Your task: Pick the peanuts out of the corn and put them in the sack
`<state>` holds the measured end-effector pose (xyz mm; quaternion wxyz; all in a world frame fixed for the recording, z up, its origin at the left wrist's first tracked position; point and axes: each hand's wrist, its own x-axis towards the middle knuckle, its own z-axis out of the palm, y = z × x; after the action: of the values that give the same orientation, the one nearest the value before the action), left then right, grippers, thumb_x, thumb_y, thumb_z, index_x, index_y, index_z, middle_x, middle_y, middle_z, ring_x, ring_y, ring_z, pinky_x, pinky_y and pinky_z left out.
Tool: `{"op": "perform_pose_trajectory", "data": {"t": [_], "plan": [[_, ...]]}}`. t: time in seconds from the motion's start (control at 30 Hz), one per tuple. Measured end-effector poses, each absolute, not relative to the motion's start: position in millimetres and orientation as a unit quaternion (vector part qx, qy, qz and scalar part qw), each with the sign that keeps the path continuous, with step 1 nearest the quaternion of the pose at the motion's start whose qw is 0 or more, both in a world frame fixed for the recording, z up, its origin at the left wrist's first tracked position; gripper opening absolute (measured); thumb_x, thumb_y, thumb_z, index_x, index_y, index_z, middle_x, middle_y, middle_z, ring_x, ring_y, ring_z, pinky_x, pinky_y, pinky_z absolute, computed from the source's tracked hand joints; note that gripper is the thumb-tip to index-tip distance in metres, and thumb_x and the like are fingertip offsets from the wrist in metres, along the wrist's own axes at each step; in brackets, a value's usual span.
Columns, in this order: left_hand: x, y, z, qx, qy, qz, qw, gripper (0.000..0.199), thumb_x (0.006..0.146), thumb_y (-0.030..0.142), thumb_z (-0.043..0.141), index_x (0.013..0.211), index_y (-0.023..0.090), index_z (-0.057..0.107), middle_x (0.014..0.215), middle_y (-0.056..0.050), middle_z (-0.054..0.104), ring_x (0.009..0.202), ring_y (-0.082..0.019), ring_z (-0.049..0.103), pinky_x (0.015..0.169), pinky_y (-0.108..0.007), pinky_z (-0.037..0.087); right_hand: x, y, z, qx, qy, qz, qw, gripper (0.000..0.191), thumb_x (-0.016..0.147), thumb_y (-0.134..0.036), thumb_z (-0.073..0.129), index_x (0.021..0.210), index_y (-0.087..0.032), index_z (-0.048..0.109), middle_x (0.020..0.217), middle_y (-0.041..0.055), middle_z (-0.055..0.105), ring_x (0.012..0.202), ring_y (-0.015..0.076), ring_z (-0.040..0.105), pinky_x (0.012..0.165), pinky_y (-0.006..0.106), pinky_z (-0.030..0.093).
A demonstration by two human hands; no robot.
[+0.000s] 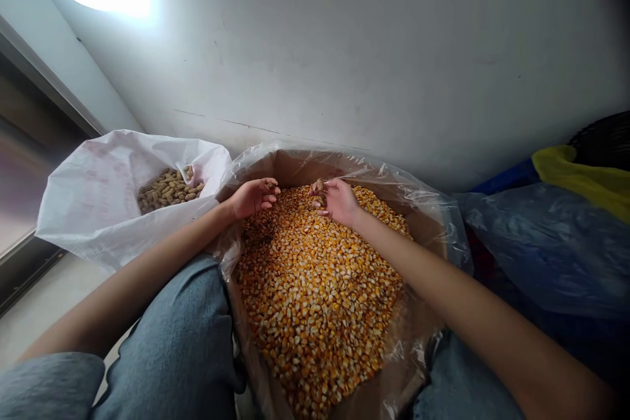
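From my feed I can't read any text, label, brand, number or sign; the faint pinkish marks point(101, 167) on the white sack point(73, 216) are too blurred.

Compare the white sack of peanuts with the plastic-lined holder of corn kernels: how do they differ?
The white sack is opaque; the clear plastic liner is see-through and glossy. The sack shows a small patch of tan, unshelled peanuts; the liner surrounds a much broader spread of loose, yellow-orange corn kernels. Both are open at the top.
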<state>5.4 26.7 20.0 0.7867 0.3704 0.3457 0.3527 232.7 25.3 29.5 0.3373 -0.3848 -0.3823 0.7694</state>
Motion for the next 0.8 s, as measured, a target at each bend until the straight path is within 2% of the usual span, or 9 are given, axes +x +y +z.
{"op": "perform_pose_trajectory", "data": {"t": [0.1,0.2,0.3,0.37,0.43,0.5,0.57,0.67,0.8], "plan": [[5,29,19,0.33,0.321,0.388,0.799,0.018,0.062,0.013,0.046,0.08,0.015,0.048,0.07,0.0,0.051,0.053,-0.007,0.048,0.047,-0.018,0.038,233,25,26,-0.405,-0.379,0.754,0.353,0.025,0.068,-0.04,0.034,0.075,-0.018,0.045,0.072,0.0025,0.053,0.05,0.0096,0.043,0.038,0.018,0.026],[8,30,9,0.366,0.358,0.371,0.775,0.01,0.068,0.024,0.047,0.066,0.014,0.045,0.054,0.003,0.041,0.041,-0.005,0.037,0.038,-0.018,0.031,233,28,20,-0.485,-0.47,0.661,0.326,0.031,0.07,-0.048,0.036,0.066,-0.018,0.042,0.063,0.0006,0.049,0.047,0.0086,0.041,0.038,0.018,0.025],[9,33,-7,0.5,0.461,0.342,0.649,0.016,0.069,0.03,0.048,0.065,0.015,0.045,0.049,0.005,0.036,0.038,-0.004,0.03,0.037,-0.017,0.026,234,36,10,-0.582,-0.674,0.424,0.166,0.031,0.072,-0.046,0.039,0.063,-0.017,0.046,0.06,0.0013,0.05,0.05,0.01,0.044,0.042,0.02,0.029],[10,36,-15,0.615,0.524,0.311,0.501,0.014,0.068,0.029,0.05,0.071,0.015,0.05,0.057,0.003,0.046,0.047,-0.007,0.04,0.045,-0.018,0.033,235,41,3,-0.589,-0.764,0.262,0.037,0.023,0.07,-0.04,0.046,0.071,-0.018,0.054,0.069,0.0036,0.056,0.06,0.014,0.05,0.05,0.023,0.034],[11,41,-20,0.704,0.559,0.25,0.359,0.016,0.069,0.025,0.048,0.078,0.014,0.053,0.073,-0.002,0.055,0.064,-0.011,0.049,0.059,-0.021,0.038,234,47,-3,-0.577,-0.792,0.194,-0.031,0.019,0.065,-0.032,0.054,0.079,-0.019,0.057,0.079,0.0053,0.059,0.07,0.0181,0.052,0.057,0.026,0.036],[14,47,-21,0.754,0.584,0.159,0.256,0.019,0.072,0.024,0.044,0.084,0.014,0.055,0.083,-0.005,0.058,0.073,-0.015,0.052,0.066,-0.023,0.038,234,51,-6,-0.575,-0.793,0.197,-0.045,0.02,0.061,-0.027,0.059,0.079,-0.019,0.059,0.081,0.0064,0.06,0.074,0.02,0.053,0.06,0.027,0.036],[19,52,-23,0.77,0.6,0.071,0.204,0.021,0.073,0.024,0.043,0.082,0.012,0.056,0.082,-0.008,0.059,0.073,-0.018,0.053,0.065,-0.026,0.038,234,53,-5,-0.576,-0.792,0.194,-0.055,0.019,0.062,-0.031,0.058,0.076,-0.018,0.06,0.08,0.0068,0.06,0.074,0.0201,0.054,0.061,0.027,0.037],[23,57,-31,0.772,0.602,0.016,0.204,0.018,0.069,0.026,0.048,0.075,0.011,0.057,0.075,-0.009,0.059,0.067,-0.019,0.053,0.061,-0.026,0.038,238,55,0,-0.567,-0.79,0.23,-0.018,0.027,0.069,-0.041,0.05,0.077,-0.017,0.058,0.079,0.0054,0.06,0.07,0.0157,0.053,0.057,0.023,0.037],[21,64,-45,0.769,0.594,0.007,0.236,0.018,0.068,0.026,0.049,0.074,0.011,0.057,0.074,-0.008,0.059,0.063,-0.018,0.052,0.058,-0.025,0.037,248,56,1,-0.555,-0.719,0.404,0.106,0.032,0.074,-0.045,0.041,0.082,-0.015,0.052,0.076,0.0028,0.057,0.05,0.0065,0.046,0.043,0.017,0.031]]}}
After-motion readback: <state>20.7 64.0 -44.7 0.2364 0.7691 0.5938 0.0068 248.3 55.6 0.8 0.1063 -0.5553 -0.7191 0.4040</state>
